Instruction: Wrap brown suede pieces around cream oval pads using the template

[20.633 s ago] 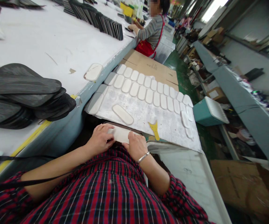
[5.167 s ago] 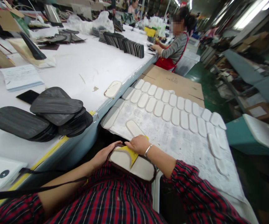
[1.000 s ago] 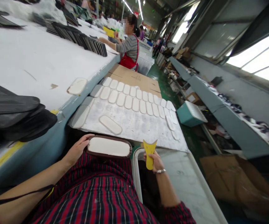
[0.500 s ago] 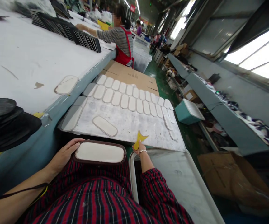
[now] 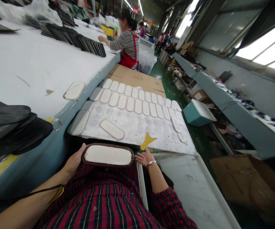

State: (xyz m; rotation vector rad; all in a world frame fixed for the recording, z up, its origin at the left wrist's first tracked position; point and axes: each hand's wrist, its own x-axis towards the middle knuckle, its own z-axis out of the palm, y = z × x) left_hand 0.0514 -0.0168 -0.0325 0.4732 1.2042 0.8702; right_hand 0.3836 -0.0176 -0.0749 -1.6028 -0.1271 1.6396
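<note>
A long oval piece [image 5: 107, 155] with a white centre and a dark brown raised rim rests at my lap. My left hand [image 5: 75, 160] grips its left end, the thumb at the rim and the other fingers hidden. Close to its right end is my right hand [image 5: 145, 157], palm up with fingers spread and nothing held. Just beyond those fingers a yellow forked tool [image 5: 147, 140] lies at the near edge of the white-covered board [image 5: 132, 130]. Rows of flat white ovals [image 5: 122, 101] cover the board's far part, and a single oval [image 5: 112, 129] lies nearer.
On the left, a white-topped table [image 5: 32, 70] holds dark flat pieces [image 5: 10, 127], a row of black pieces [image 5: 73, 38] and one white oval [image 5: 74, 90]. Beyond it a person in a red apron [image 5: 130, 47] works. A teal bin [image 5: 197, 113] and cardboard box [image 5: 240, 178] stand right.
My right hand has let go of the yellow tool, opened and drawn back towards the rimmed piece. The view has shifted slightly, and the person's arm at the far table has moved right.
</note>
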